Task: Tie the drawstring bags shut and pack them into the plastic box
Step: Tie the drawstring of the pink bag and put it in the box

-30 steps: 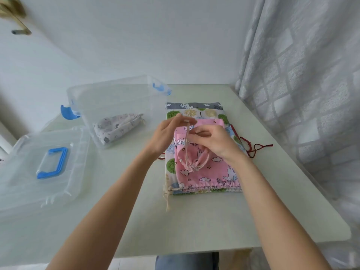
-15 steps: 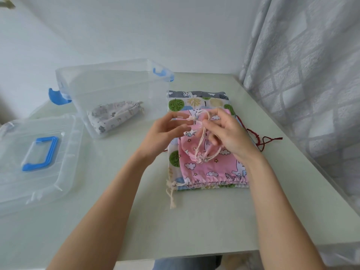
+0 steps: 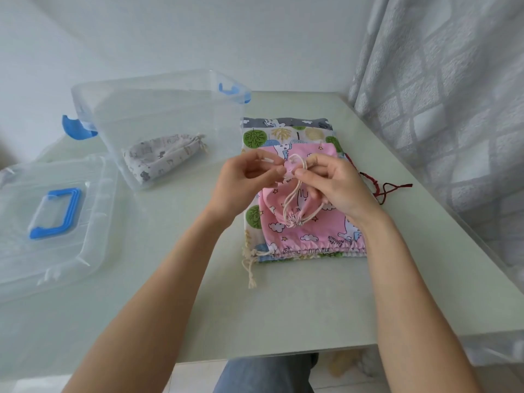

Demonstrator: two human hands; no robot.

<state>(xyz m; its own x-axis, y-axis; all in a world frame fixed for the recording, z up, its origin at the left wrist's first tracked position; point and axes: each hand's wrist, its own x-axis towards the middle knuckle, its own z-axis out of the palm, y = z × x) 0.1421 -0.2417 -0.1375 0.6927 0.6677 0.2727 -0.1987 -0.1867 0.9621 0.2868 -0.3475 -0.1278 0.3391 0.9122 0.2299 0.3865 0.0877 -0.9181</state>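
Nearest me, a cream cord end (image 3: pixel 251 272) trails off the stack of flat bags (image 3: pixel 286 134) on the pale table (image 3: pixel 312 307). Above the stack I see the small pink drawstring bag (image 3: pixel 300 207), its mouth cinched. My left hand (image 3: pixel 243 180) and right hand (image 3: pixel 337 182) each pinch its cream drawstring (image 3: pixel 292 194), fingers curled. Left sits the clear lid (image 3: pixel 93 228). Farther back, the plastic box (image 3: pixel 170 109) holds a tied grey bag (image 3: pixel 161 157).
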